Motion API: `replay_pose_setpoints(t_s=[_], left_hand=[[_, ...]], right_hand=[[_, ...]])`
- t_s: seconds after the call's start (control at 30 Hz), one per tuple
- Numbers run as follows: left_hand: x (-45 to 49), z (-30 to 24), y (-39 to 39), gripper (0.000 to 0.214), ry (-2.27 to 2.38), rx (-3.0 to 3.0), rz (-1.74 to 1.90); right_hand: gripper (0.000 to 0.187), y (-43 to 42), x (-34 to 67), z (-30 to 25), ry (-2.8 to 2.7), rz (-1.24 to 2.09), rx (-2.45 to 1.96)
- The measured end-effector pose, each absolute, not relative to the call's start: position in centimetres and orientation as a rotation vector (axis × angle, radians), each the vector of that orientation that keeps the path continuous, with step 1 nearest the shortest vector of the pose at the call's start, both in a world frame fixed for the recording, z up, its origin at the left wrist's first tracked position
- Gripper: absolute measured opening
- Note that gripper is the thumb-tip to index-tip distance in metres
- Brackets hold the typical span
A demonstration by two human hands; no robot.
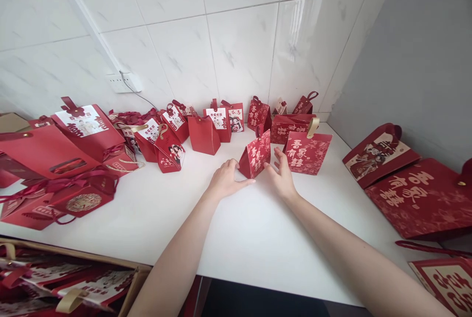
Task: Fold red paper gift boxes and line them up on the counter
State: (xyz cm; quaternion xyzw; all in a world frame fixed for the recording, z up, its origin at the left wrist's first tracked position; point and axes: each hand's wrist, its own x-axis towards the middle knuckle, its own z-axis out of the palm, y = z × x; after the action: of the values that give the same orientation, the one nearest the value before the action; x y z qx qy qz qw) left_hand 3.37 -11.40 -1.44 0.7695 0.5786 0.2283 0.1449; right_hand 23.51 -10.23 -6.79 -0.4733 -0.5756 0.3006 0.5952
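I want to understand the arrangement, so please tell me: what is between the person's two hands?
In the head view, a small red box with pale characters stands between the left hand and the right hand.

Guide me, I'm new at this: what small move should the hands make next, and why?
Perhaps ease the left hand and right hand away from the red box between them: it stands on the white table, both hands open.
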Motion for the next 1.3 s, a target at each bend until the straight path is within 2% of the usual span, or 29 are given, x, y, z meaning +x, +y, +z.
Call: replay_pose_setpoints(t_s=[0.07, 0.23, 0.4, 0.63, 0.87, 1.3], left_hand=[[3.5, -1.8, -11.1, 0.058, 1.681, 2.162, 0.713], [1.0, -2.5, -9.3, 0.042, 1.398, 1.904, 0.868], [-2.0, -3.2, -7.7, 0.034, 1.285, 1.765, 0.875], [-2.7, -3.6, -7.3, 0.038, 1.182, 1.684, 0.774], [-2.8, -2.4, -7.8, 0.041, 1.117, 1.671, 0.658], [-2.5, -3.5, -7.3, 0.039, 1.162, 1.639, 0.715]], right_hand=[[0.058, -9.6, 23.8, -7.4, -1.282, 0.85, -1.067], [0.035, -9.6, 24.1, -6.9, -1.399, 0.992, -1.024], [0.037, -10.2, 23.9, -6.3, -1.496, 1.029, -0.999], [0.041, -9.6, 24.8, -6.6, -1.481, 1.154, -0.975], [0.036, -9.5, 25.4, -6.5, -1.509, 1.306, -0.888], [0.041, -9.0, 25.2, -7.5, -1.454, 1.171, -0.973]])
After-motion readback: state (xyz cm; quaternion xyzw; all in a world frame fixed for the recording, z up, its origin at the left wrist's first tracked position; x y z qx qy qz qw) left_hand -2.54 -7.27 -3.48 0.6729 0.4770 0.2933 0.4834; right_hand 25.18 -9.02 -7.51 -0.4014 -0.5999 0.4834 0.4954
